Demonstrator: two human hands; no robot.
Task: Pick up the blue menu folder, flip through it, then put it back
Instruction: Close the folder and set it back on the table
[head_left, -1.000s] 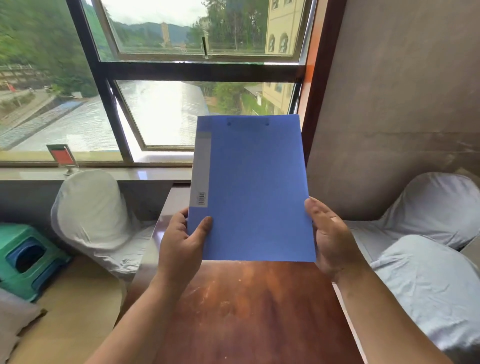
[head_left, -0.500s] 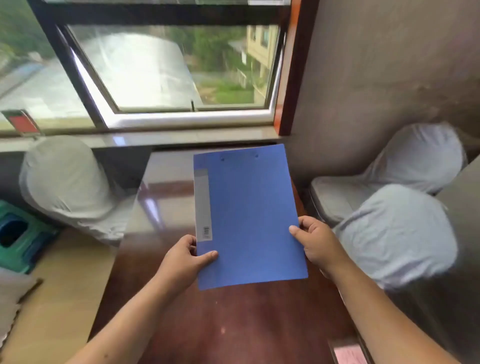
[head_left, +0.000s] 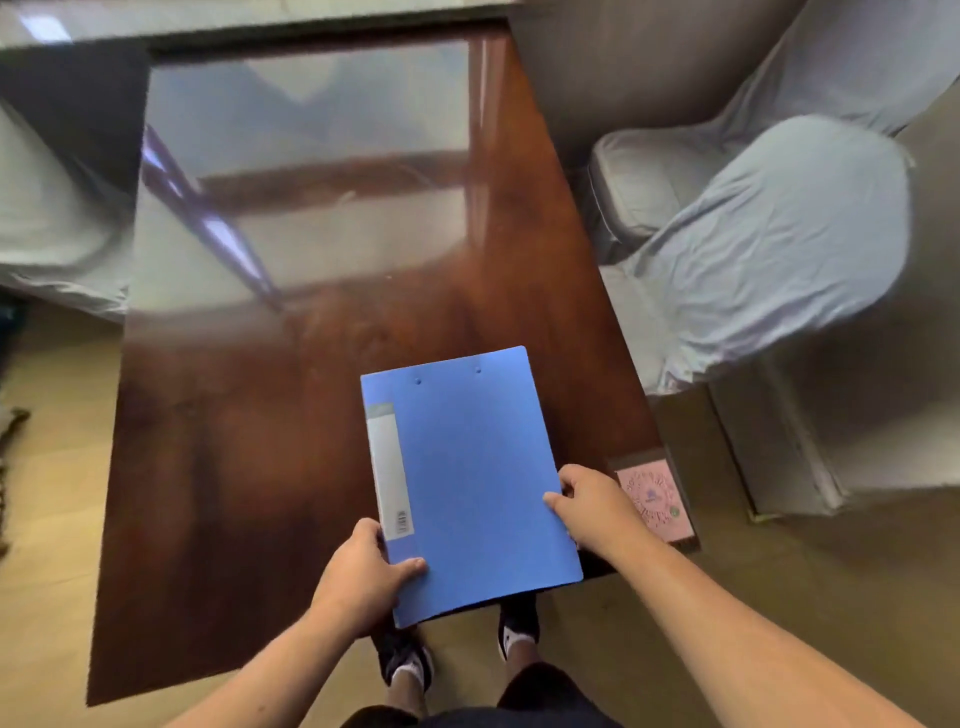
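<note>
The blue menu folder (head_left: 470, 478) is closed, with a grey label strip along its left side. Both hands hold it low over the near edge of the dark wooden table (head_left: 249, 467). My left hand (head_left: 366, 577) grips its lower left corner, thumb on the cover. My right hand (head_left: 592, 506) grips its right edge near the bottom. The folder's near end juts past the table edge, above my feet.
A pink card (head_left: 655, 501) lies on the table's near right corner, beside my right hand. Chairs in grey cloth covers (head_left: 769, 239) stand to the right, and another covered chair (head_left: 47, 218) at the left. A windowsill runs along the far end.
The folder has come down from upright in front of the window to nearly flat over the table's near edge. The view has tilted down toward the table and floor.
</note>
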